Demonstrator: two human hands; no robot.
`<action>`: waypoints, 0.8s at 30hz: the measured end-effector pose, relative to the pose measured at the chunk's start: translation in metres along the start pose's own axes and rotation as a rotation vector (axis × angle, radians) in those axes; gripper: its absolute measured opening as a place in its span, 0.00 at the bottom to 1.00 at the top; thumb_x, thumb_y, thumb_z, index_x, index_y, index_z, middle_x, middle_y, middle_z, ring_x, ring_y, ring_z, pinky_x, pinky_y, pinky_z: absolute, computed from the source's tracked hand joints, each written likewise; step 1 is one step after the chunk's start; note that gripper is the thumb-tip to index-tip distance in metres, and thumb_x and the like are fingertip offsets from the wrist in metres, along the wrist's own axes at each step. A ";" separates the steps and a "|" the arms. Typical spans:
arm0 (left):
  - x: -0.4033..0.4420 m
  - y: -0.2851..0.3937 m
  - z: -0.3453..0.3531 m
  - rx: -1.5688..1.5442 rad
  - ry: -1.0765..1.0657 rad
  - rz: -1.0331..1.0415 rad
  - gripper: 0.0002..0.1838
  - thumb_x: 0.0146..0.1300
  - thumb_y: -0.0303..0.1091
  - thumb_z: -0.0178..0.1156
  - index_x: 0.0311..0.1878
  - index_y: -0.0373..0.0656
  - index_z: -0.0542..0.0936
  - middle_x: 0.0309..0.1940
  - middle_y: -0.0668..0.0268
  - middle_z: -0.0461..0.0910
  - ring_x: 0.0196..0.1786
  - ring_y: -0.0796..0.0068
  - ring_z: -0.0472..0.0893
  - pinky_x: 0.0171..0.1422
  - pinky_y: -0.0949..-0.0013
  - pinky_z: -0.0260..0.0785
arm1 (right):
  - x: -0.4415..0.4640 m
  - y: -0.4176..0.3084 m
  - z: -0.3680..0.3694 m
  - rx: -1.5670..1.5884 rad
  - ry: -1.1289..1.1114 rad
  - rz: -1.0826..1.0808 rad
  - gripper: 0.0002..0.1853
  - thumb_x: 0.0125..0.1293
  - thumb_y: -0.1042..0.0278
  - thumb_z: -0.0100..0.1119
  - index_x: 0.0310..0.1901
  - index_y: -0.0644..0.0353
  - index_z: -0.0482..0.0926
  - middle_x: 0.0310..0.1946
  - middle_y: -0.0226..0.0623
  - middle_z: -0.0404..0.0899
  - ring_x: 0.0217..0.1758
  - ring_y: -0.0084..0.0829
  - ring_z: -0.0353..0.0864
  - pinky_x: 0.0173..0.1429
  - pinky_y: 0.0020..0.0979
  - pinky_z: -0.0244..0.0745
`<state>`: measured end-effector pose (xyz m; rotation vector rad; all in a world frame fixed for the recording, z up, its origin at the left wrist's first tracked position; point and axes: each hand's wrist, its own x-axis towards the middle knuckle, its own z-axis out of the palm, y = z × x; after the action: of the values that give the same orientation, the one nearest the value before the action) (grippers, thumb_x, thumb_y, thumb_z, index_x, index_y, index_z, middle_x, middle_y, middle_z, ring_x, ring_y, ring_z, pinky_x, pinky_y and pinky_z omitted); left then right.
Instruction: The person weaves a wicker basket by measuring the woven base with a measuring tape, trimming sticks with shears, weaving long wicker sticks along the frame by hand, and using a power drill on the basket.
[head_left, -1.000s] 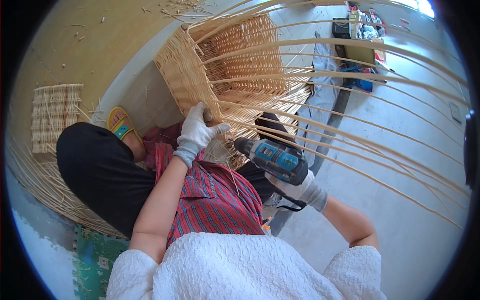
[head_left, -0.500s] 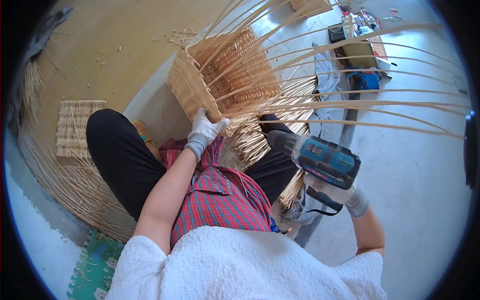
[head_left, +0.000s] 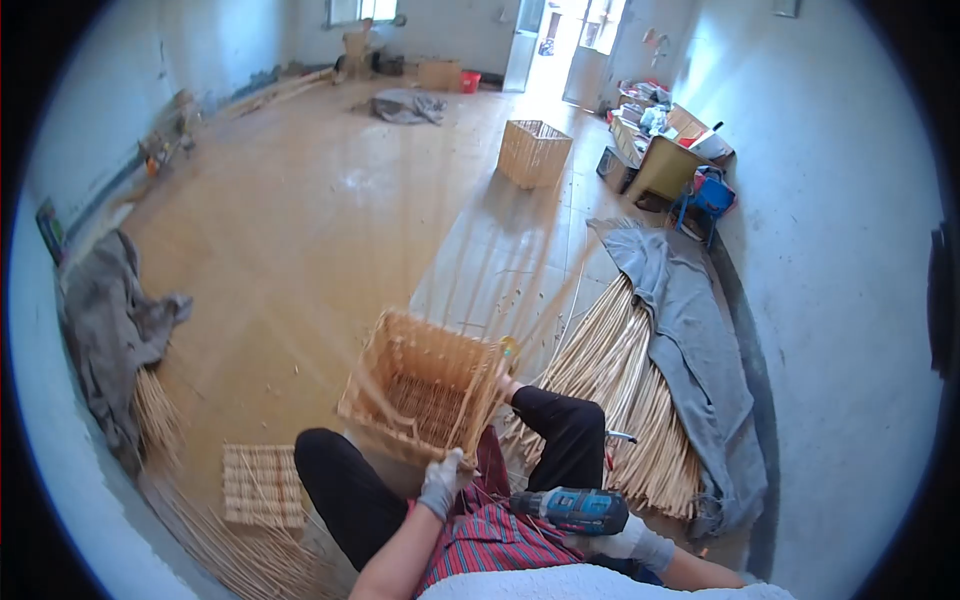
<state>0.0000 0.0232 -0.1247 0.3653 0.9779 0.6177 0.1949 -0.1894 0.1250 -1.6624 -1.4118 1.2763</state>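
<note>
My gloved left hand point(head_left: 441, 484) grips the near rim of a woven basket point(head_left: 375, 430), which is tilted with its opening toward me. Long loose strands rise from the basket, blurred by motion. In my gloved right hand point(head_left: 622, 541) is a blue and black power drill point(head_left: 580, 511), held low over my lap. The drill's nose points left, toward my left hand but apart from the basket. The fingers of my right hand are mostly hidden beneath the drill.
A bundle of sticks point(head_left: 640, 400) lies on the right beside a grey cloth point(head_left: 700, 360). A woven panel point(head_left: 262, 485) and loose strands lie at left. Farther off stand another basket point(head_left: 534, 155), a blue stool point(head_left: 709, 196) and boxes. Another grey cloth point(head_left: 105, 340) hangs over strands at far left.
The view has lifted to show the whole room. The basket has turned, its strands swinging from the right to pointing away. The drill has moved away from the basket rim and down toward my lap.
</note>
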 end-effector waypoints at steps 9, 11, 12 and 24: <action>0.023 -0.019 0.022 -0.310 0.106 0.125 0.11 0.67 0.33 0.64 0.45 0.35 0.78 0.37 0.51 0.82 0.37 0.54 0.85 0.42 0.49 0.86 | 0.026 0.020 -0.001 -0.016 0.023 -0.070 0.32 0.62 0.46 0.70 0.63 0.56 0.77 0.51 0.40 0.84 0.51 0.35 0.84 0.59 0.33 0.77; 0.034 -0.021 0.036 -0.315 0.111 0.133 0.10 0.67 0.32 0.64 0.44 0.35 0.77 0.38 0.51 0.82 0.38 0.54 0.85 0.43 0.49 0.86 | 0.032 0.020 -0.007 -0.048 0.013 -0.089 0.32 0.62 0.46 0.70 0.62 0.55 0.77 0.51 0.40 0.84 0.50 0.35 0.84 0.58 0.33 0.78; 0.039 -0.024 0.043 -0.319 0.120 0.132 0.10 0.67 0.31 0.64 0.44 0.34 0.77 0.38 0.51 0.82 0.40 0.55 0.86 0.44 0.49 0.86 | 0.034 0.022 -0.011 -0.077 0.005 -0.099 0.32 0.62 0.46 0.70 0.62 0.55 0.77 0.50 0.40 0.84 0.49 0.35 0.85 0.57 0.34 0.78; 0.052 -0.006 0.058 0.520 -0.421 0.029 0.21 0.69 0.39 0.64 0.62 0.43 0.77 0.51 0.59 0.80 0.52 0.62 0.82 0.54 0.61 0.80 | 0.018 0.009 -0.021 -0.163 0.206 -0.147 0.27 0.62 0.52 0.72 0.59 0.55 0.80 0.51 0.40 0.84 0.51 0.34 0.85 0.58 0.33 0.77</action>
<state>0.0725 0.0506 -0.1322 0.9327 0.7144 0.2832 0.2174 -0.1718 0.1199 -1.7065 -1.5123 0.9024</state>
